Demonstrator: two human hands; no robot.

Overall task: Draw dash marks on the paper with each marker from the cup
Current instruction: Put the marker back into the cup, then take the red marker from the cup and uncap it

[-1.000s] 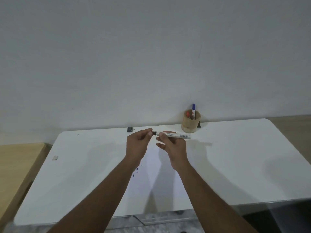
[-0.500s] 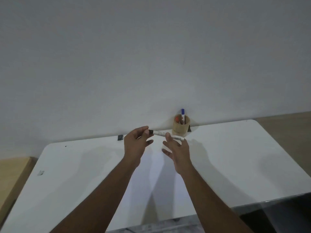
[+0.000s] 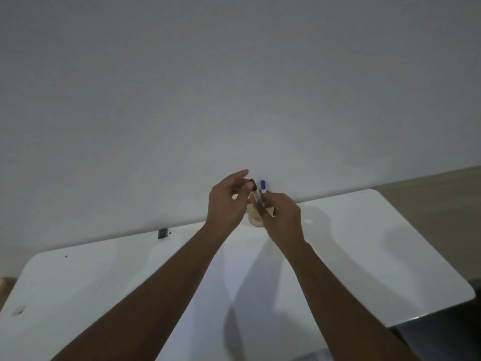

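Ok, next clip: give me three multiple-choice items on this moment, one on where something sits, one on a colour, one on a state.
1. Where is the cup?
A. at the table's far edge by the wall
B. at the table's near edge
C. on the floor

2. What colour is the cap of the marker that stands in the cup beside the hands?
A. green
B. blue
C. yellow

3. How is the black-capped marker placed?
A. lying flat on the paper
B. lying on the floor
C. nearly upright over the cup, held between the hands

Answers: 1 A, the cup sits on the table just below the wall line. 2 B, the cap that pokes up there is blue. 3 C, the left hand is at its capped top and the right hand is lower on its barrel.
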